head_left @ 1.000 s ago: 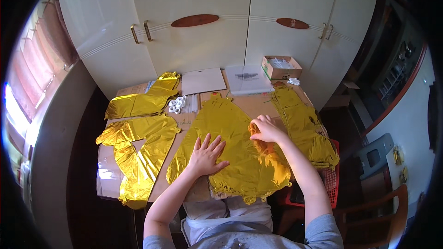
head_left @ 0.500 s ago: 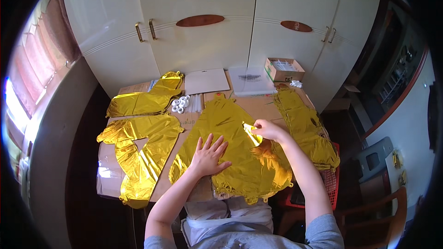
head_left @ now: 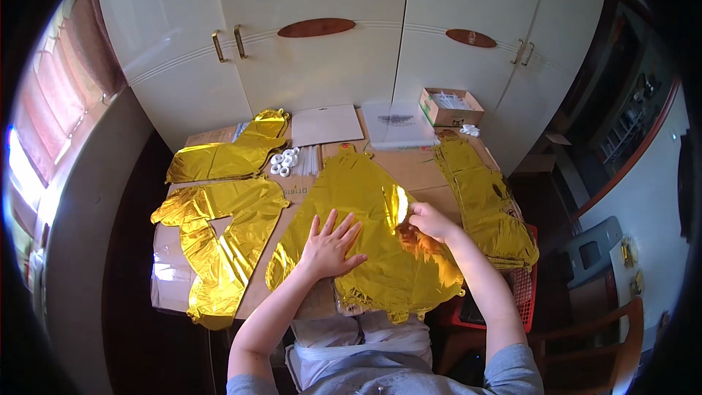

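A flat gold foil balloon lies in front of me on a cardboard-covered table. My left hand is pressed palm down on its left part, fingers spread. At the balloon's right edge, my right hand is closed in a pinch on the foil. Beside those fingers the edge is lifted into a bright, creased fold, and orange-brown reflections show just below it. The fingertips are partly hidden behind the hand.
More gold foil balloons lie at the left and right. Behind are white tape rolls, thin sticks, a grey board, a clear plastic sheet and a small carton. A red basket stands at the right.
My right hand has shifted slightly right and toward me, drawing at the foil edge. The bright fold stands narrower and more upright. My left hand has stayed in place.
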The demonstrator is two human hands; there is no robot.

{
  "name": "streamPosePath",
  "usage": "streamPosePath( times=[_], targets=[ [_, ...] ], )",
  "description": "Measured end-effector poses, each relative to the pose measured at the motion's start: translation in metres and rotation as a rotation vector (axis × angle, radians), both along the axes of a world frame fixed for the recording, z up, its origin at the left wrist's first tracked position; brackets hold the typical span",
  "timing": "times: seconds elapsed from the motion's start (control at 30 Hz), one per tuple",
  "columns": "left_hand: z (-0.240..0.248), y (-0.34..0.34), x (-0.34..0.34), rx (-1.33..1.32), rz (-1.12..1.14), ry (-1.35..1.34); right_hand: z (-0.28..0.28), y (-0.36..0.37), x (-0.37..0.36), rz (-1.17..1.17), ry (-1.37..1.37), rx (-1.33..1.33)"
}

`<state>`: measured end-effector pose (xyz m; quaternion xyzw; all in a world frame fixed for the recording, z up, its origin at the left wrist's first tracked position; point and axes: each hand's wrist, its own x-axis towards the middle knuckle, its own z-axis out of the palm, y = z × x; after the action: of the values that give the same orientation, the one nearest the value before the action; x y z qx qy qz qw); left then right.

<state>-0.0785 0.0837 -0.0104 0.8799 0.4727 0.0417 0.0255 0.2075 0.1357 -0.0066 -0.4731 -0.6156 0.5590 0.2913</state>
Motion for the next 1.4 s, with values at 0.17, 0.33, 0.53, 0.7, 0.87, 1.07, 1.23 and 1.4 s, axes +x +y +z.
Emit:
streamPosePath(
  times=[0.17,0.33,0.53,0.7,0.87,1.07,1.23,1.4],
  targets=[
    [-0.001,0.001,0.0,0.006,0.0,-0.015,-0.004,0.004,-0.006,0.118,-0.486,0.637],
    [-0.002,0.0,0.0,0.012,0.006,-0.006,-0.01,0.004,-0.014,0.168,-0.601,0.838],
    [0.001,0.0,0.001,0.002,0.002,0.026,-0.011,0.006,-0.013,0.245,-0.724,0.84],
    [0.0,0.001,0.0,0.006,-0.002,0.01,-0.008,0.021,-0.013,0.269,-0.797,0.787],
    [-0.004,0.001,0.001,0.029,-0.006,-0.051,-0.008,0.037,-0.019,0.306,-0.915,0.727],
    [0.0,0.0,0.0,0.001,0.001,-0.001,-0.001,0.038,-0.021,0.395,-1.036,0.694],
    [-0.003,0.002,0.0,0.009,-0.006,-0.042,-0.003,0.041,-0.021,0.416,-1.069,0.68],
    [0.004,0.001,0.003,0.01,0.033,-0.101,0.001,0.042,-0.026,0.435,-1.12,0.628]
  ],
)
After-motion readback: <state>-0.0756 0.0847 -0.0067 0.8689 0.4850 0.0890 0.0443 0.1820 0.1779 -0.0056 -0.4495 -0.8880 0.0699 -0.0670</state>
